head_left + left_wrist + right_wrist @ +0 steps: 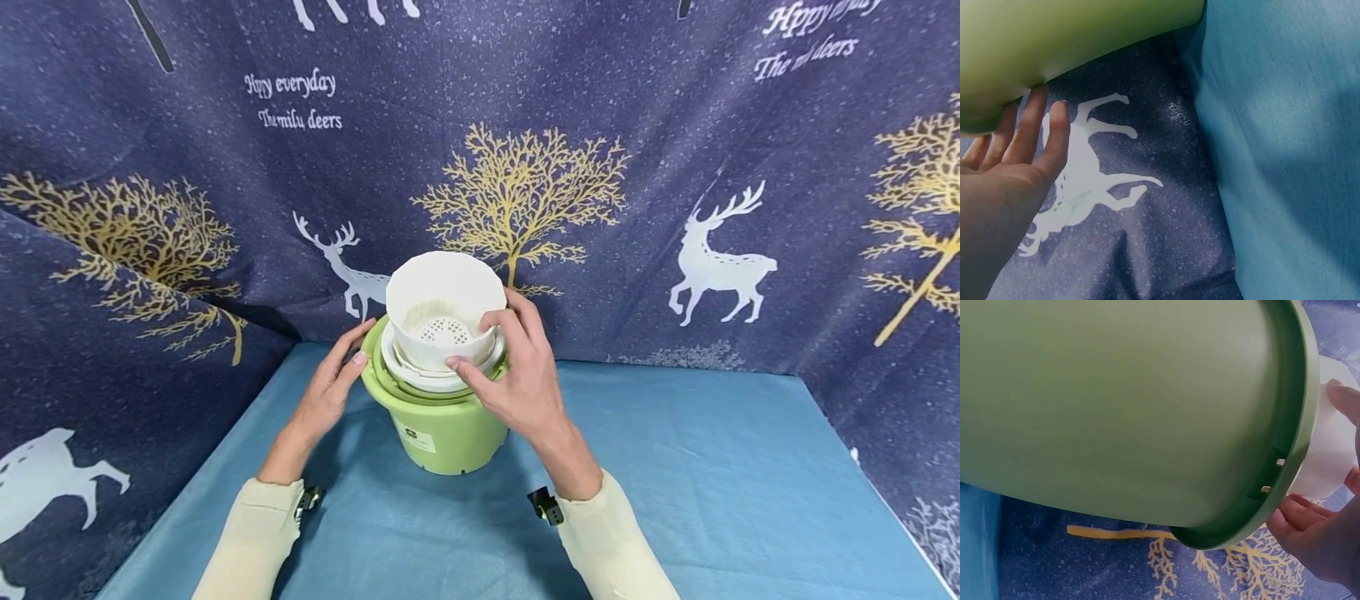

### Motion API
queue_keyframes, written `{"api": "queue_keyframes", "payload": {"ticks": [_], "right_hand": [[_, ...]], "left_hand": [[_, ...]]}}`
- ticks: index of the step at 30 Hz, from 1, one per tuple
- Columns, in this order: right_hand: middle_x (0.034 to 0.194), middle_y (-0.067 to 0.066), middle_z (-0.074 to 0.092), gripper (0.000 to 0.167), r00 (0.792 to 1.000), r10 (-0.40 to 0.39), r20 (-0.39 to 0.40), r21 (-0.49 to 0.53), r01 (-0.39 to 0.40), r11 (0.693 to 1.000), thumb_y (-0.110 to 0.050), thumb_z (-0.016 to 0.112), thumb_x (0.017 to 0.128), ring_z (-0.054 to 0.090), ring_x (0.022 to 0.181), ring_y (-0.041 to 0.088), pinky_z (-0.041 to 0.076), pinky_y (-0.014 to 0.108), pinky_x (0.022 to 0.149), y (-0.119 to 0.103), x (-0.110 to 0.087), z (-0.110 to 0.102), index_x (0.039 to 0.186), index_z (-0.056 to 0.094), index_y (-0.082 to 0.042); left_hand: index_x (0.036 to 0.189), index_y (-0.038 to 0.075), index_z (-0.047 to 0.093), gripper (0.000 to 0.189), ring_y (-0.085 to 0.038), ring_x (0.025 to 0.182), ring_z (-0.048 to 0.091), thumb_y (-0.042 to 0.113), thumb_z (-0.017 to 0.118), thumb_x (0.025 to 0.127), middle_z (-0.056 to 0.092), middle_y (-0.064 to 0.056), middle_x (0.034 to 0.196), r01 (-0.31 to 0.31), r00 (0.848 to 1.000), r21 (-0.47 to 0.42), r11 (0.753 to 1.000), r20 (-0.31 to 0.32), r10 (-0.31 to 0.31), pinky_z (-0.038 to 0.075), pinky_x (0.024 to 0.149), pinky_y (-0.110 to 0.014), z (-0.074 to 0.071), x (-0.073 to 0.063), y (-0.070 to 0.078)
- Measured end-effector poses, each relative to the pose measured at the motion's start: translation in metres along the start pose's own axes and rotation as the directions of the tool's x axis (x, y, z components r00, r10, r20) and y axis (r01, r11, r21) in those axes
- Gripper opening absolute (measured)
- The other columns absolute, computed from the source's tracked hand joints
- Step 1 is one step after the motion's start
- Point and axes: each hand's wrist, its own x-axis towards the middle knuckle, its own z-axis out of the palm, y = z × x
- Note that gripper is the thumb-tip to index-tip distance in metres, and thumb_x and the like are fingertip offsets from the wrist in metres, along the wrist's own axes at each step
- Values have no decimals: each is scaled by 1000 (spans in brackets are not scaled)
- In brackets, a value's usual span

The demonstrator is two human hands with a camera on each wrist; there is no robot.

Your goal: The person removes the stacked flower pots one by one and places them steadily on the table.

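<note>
Gripping a white pot (442,283) near the centre of the frame, the right hand (525,371) has its thumb on the outside and its index finger over the rim. Round holes dot the base of this pot, which sits tilted above another white pot (438,385), both nested in a large green pot (465,433). At the left of that green pot, the left hand (330,379) lies open, its extended fingertips touching the rim. A pale label (416,439) marks the front of the green pot, which stands upright on the blue desk (697,475). Across the upper frame hangs a dark blue cloth (630,308) with white deer and a golden tree (517,200) behind the pots.
</note>
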Motion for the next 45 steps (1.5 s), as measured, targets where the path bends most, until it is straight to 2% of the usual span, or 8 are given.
{"api": "queue_keyframes", "payload": {"ticks": [7, 18, 31, 45], "right_hand": [[154, 14, 49, 45, 999, -5, -33, 36, 6, 999, -29, 93, 84, 49, 143, 28, 47, 54, 110, -3, 2, -2, 108, 60, -12], [156, 13, 48, 45, 998, -13, -66, 37, 15, 999, -30, 93, 83, 48, 144, 28, 47, 56, 110, -6, 2, -6, 108, 60, -12], [156, 15, 49, 45, 992, -49, -115, 59, 56, 997, -29, 93, 83, 48, 145, 30, 44, 56, 113, -12, 5, -16, 107, 60, -10], [154, 17, 49, 44, 986, -81, -144, 69, 91, 993, -23, 93, 83, 49, 143, 31, 46, 56, 111, -14, 6, -22, 107, 59, -7]], "left_hand": [[163, 2, 38, 48, -7, 138, 52, 9, 39, 116, 48, -25, 156, 2, 1000, -1, 1000, 2, -2, 43, 107, -16, 0, 0, 2], [163, -2, 35, 48, -7, 138, 52, 9, 37, 116, 47, -26, 157, -1, 1000, -7, 1000, 10, 1, 44, 107, -17, -1, 0, -1], [165, 2, 35, 49, -7, 140, 50, 10, 37, 116, 44, -24, 160, 12, 1000, -11, 1000, 17, -12, 43, 108, -16, -1, 0, -2], [164, -1, 35, 49, -7, 139, 51, 9, 37, 116, 44, -26, 159, 5, 1000, -18, 1000, 13, -5, 42, 108, -17, -1, 0, -1]]}}
